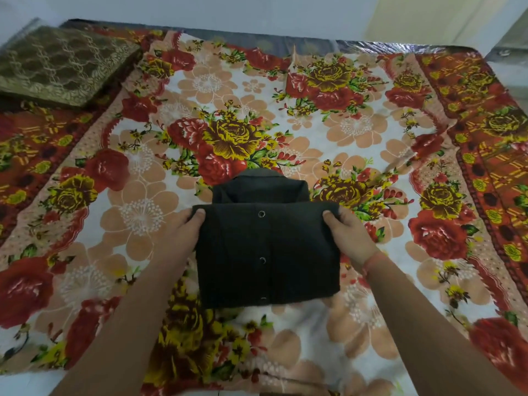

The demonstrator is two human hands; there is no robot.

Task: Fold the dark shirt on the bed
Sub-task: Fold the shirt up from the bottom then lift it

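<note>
1. Shirt, black buttoned cloth [267, 252], folded into a rectangle, lying mid floral red-and-peach bedsheet [357, 127].
2. Left hand [183, 230], pinching shirt's upper left corner.
3. Right hand [350, 232], pinching upper right corner.
4. Cushion, olive-gold brocade [63, 64], far left.

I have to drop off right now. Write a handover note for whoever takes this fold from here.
Left hand: pinches the shirt at the left corner of its folded-over edge, thumb on top.
Right hand: same at the right corner.
Shirt: mid-bed, a narrow rectangle, snaps up, collar at the far end.
Done: lower part doubled up toward the collar.
Left: probably lay that edge down, let go, smooth.
</note>
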